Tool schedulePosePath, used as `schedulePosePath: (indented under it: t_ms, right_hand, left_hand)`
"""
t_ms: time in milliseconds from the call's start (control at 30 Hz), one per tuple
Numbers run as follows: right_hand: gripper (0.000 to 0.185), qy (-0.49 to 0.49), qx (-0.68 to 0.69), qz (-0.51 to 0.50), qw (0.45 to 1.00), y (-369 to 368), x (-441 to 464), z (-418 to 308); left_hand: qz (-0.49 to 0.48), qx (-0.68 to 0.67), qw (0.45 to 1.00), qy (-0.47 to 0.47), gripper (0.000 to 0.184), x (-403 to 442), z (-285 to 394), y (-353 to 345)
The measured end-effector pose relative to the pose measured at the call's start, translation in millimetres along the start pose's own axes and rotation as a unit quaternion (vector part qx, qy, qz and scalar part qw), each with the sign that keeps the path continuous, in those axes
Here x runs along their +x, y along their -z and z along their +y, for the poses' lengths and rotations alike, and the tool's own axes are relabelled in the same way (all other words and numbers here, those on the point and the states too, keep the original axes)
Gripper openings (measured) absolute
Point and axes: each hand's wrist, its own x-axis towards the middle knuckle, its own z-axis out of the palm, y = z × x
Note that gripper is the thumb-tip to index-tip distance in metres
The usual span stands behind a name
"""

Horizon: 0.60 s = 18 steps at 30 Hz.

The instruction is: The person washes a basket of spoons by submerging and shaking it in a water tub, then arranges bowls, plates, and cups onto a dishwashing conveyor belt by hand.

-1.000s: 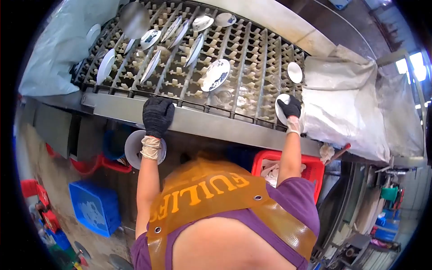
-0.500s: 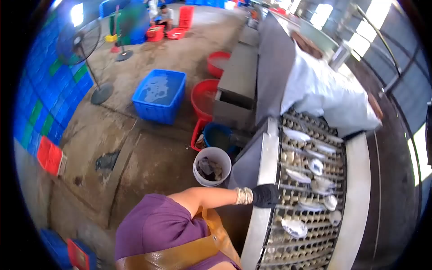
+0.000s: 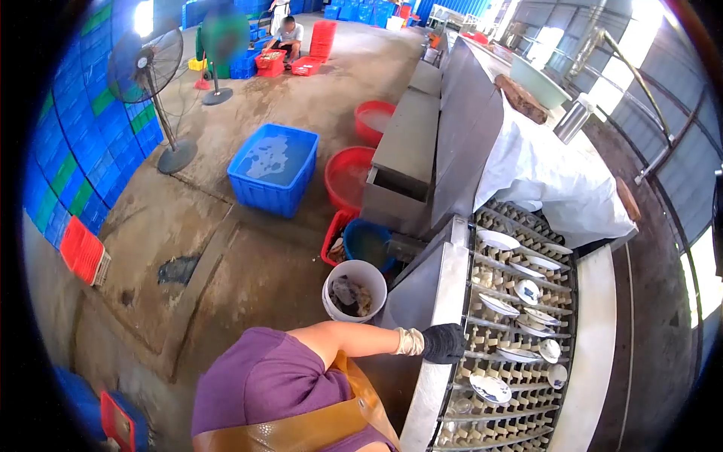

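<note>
My left hand (image 3: 443, 343), in a black glove with a pale band at the wrist, rests on the metal side rail (image 3: 444, 290) of a dish conveyor. Its fingers are curled over the rail's inner edge. Beside it runs the conveyor's pegged belt (image 3: 501, 422). White dishes stand or lean among the pegs. Nearest the hand are a leaning white dish (image 3: 520, 355) and an oval plate with dark blue marks (image 3: 490, 389). A small round dish with a blue pattern (image 3: 527, 291) sits farther up. My right hand is out of view.
A white sheet (image 3: 557, 169) hangs over the machine's far end. Left of the rail are a white bucket (image 3: 326, 301) holding rags, a blue tub of water (image 3: 263, 190) and red basins (image 3: 349, 177). A standing fan (image 3: 144, 64) and a crouching person (image 3: 290, 38) are farther off.
The view has shifted slightly, so the scene sits lower, and it is sharper. My left hand remains on the side rail, and the dishes keep nearly the same places beside it.
</note>
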Motion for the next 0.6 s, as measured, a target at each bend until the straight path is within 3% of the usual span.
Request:
schedulePosePath:
  t_ms: [367, 600]
  right_hand:
    - [0.068, 0.008, -0.005, 0.021, 1.000, 4.0, -17.4, -5.8]
    - [0.067, 0.022, -0.007, 0.033, 0.999, 7.5, -17.8, -23.3]
  left_hand:
    - [0.026, 0.002, 1.000, -0.003, 0.017, -8.7, 18.9, 8.3]
    - [-0.023, 0.016, 1.000, -0.005, 0.021, -12.7, 24.9, -0.4]
